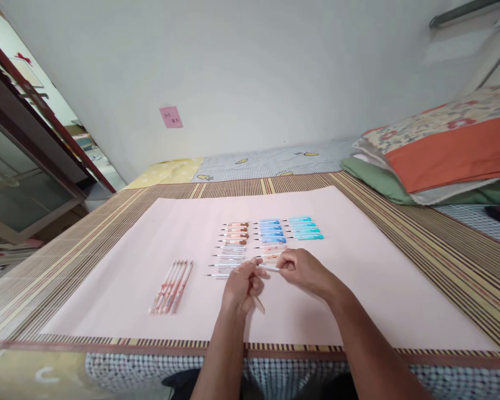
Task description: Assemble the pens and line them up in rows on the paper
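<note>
My right hand [295, 266] is closed, pinching one end of a slim white pen piece [269, 268]. The fingertips of my left hand [245, 283] meet its other end. A pale pen-like piece [258, 304] sticks out below my left palm, its upper part hidden by the hand. Just beyond the hands lie pens in rows with dark tips pointing left: brown pens [235, 229], clear grey pens [232, 256], blue pens [270, 229] and teal pens [306, 229]. Orange-patterned pens [273, 250] are partly covered by my hands.
Several pink-patterned pens [173, 289] lie side by side at the left on a pale pink sheet [120, 278]. Under the sheet is a striped mat [400, 239]. Folded bedding [445, 150] is piled at the right, against a wall bearing a pink note [171, 117].
</note>
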Available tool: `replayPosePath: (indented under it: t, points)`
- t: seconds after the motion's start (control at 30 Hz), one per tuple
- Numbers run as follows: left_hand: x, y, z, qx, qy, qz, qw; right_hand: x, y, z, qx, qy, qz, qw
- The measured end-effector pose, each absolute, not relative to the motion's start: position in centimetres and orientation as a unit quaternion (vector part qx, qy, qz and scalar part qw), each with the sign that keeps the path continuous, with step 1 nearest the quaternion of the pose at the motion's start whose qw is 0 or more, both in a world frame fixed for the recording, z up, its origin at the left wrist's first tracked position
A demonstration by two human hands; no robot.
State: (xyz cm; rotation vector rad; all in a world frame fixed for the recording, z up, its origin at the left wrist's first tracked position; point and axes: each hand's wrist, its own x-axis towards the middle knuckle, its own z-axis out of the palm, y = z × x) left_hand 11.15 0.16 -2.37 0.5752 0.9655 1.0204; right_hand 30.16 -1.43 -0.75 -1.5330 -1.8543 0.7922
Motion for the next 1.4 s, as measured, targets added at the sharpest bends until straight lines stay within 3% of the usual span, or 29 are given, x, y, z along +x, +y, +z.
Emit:
replayPosePath:
  t: [0.13, 0.3, 0.83, 1.0, 1.4]
  points:
    - [8.9, 0.8, -1.3, 0.260, 0.448, 0.517, 0.681, 30.6, -1.4, -1.4, -0.619, -0.708, 0.219, 0.262]
    - [7.0, 1.5, -0.7, 0.200, 0.413, 0.547, 0.700, 30.4, -1.5, -1.8, -0.631, -0.712, 0.205, 0.230]
    - [7.4, 1.5, -1.0, 0.176, 0.393, 0.541, 0.722, 30.3, -1.4, -2.1, -0.646, -0.702, 0.133, 0.267]
    - [7.4, 1.6, -1.0, 0.165, 0.393, 0.545, 0.722, 32.1, -1.9, -1.7, -0.730, -0.632, 0.141, 0.219]
    - [7.4, 1.6, -0.8, 0.164, 0.401, 0.543, 0.719, 31.3, -1.8, -2.1, -0.747, -0.615, 0.151, 0.204]
